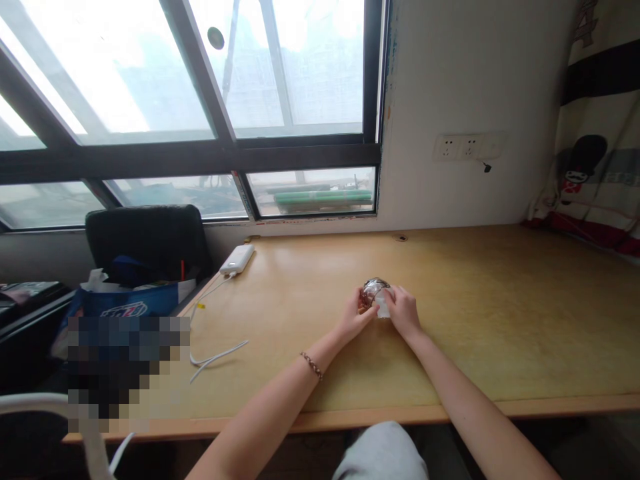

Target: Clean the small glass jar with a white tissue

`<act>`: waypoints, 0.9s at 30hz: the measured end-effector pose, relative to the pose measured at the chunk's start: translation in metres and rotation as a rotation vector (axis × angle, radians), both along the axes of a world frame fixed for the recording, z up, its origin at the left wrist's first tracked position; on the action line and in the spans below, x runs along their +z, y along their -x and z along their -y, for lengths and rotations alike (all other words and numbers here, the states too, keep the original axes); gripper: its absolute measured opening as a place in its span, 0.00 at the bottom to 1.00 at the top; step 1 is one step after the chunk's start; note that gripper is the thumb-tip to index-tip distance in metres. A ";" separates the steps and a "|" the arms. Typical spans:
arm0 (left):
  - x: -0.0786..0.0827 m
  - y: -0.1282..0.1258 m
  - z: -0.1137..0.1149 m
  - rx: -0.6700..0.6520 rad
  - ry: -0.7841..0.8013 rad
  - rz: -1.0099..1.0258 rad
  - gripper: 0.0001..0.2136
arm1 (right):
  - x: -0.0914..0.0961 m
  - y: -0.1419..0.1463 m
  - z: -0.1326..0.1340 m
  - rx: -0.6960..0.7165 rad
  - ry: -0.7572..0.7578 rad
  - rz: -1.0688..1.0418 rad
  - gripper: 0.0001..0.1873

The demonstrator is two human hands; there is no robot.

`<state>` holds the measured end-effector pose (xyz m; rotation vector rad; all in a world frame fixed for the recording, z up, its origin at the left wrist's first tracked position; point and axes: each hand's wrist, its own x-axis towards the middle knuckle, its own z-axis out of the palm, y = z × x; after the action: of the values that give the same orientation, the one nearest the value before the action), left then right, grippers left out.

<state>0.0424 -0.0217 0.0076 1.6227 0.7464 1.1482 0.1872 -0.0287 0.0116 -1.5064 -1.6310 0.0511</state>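
Left hand, right hand clasp shiny object — desk by window.

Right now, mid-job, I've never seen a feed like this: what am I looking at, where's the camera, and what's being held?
There is no machine: these are a person's two bare hands, filmed by one head-worn camera looking forward and down. The left hand and right hand together hold a small shiny clear object over a wooden desk; what it is I cannot tell. Farther left lie a white power bank and a white cable.
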 end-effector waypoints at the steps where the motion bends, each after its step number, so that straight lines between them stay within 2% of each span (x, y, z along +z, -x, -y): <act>1: 0.000 0.001 -0.001 0.030 0.006 -0.028 0.17 | 0.001 -0.001 0.002 0.003 -0.024 0.041 0.13; 3: 0.002 0.003 -0.002 0.061 0.012 -0.057 0.15 | 0.005 -0.002 0.005 0.006 -0.049 0.113 0.11; 6: 0.003 0.005 -0.002 0.021 0.027 -0.055 0.15 | 0.009 -0.002 0.010 0.006 -0.070 0.169 0.10; 12: -0.003 0.002 -0.001 -0.085 0.104 0.027 0.17 | 0.010 0.000 0.010 0.048 -0.128 0.071 0.13; 17: -0.010 0.002 -0.003 -0.067 0.056 0.107 0.18 | -0.005 0.003 -0.004 0.028 0.026 -0.083 0.16; 22: -0.009 -0.001 -0.006 -0.037 0.045 0.202 0.21 | -0.014 0.009 -0.010 0.144 0.279 -0.270 0.20; 24: -0.007 -0.002 -0.007 -0.067 0.079 0.230 0.23 | -0.015 0.009 -0.010 0.104 0.256 -0.238 0.19; 27: -0.001 -0.001 -0.005 -0.136 0.173 0.250 0.29 | -0.012 0.007 -0.007 0.031 0.118 -0.122 0.17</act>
<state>0.0437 -0.0163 0.0064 1.3360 0.5489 1.1304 0.1798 -0.0215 -0.0008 -1.5351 -1.5764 0.2558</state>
